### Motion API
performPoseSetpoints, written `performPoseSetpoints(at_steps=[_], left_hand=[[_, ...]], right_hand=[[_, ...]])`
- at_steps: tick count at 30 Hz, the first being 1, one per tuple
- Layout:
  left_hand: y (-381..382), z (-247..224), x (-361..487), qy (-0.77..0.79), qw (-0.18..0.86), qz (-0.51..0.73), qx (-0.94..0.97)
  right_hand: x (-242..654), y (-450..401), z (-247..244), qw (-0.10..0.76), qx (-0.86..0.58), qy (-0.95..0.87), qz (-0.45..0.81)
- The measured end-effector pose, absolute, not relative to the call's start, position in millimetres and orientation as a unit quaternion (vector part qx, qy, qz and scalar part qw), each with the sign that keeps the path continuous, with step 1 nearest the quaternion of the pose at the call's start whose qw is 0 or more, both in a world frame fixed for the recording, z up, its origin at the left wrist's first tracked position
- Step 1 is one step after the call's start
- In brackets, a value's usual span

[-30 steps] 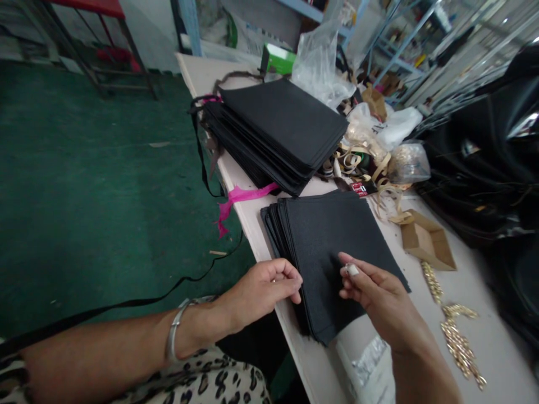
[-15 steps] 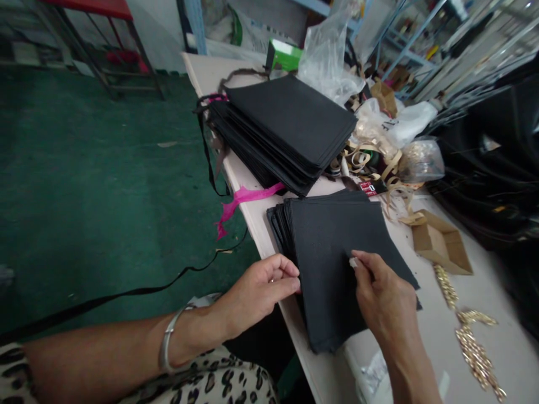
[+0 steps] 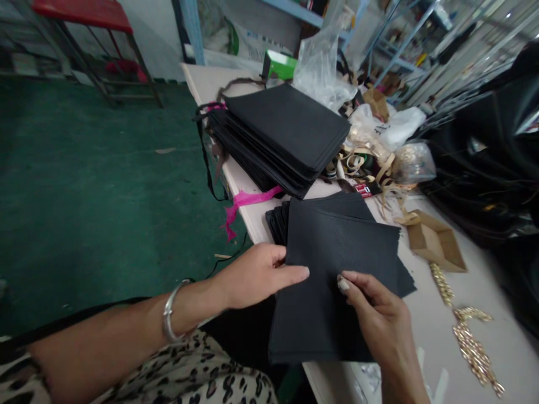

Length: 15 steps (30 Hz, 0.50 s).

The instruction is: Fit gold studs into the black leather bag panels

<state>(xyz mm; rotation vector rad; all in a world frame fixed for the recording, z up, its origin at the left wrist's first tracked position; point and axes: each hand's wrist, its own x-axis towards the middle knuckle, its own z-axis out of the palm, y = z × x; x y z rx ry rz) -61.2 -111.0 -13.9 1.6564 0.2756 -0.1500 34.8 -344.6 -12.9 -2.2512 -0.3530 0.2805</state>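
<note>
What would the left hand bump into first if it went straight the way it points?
Probably the right hand, over the black sheet whose edge the left hand holds; whether their heights match is hard to tell.

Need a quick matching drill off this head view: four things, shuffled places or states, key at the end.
1. Left hand
2. Right hand
3. Cardboard box
4. Pink strip

A. Hangs over the table edge
B. Thumb on black sheet, at its left edge
C. Open-topped, brown
D. Fingertips over the sheet's middle

Pairs: 1-B, 2-D, 3-C, 4-A
</note>
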Motion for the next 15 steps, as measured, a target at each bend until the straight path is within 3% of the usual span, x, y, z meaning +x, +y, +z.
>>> performPoseSetpoints(at_steps=[4,10,12,15], left_hand=[[-106,-8,-49,0.117,0.576,-0.042,0.808],[-120,7,-58,0.008,0.454,0.098,0.885],[-127,15,-61,-0.018,0.529,0.088,0.844],[-145,19,-64,0.014,0.743,-0.03,0.669]], right_hand=[[34,-350,-17,0.487,-0.86,-0.103,0.113],[25,-355,-21,0.566,-0.818,-0.073,0.072],[20,-359,-17,0.586,-0.806,-0.065,0.055],[7,-373,-8,0.614,-0.787,-0.042,0.032]])
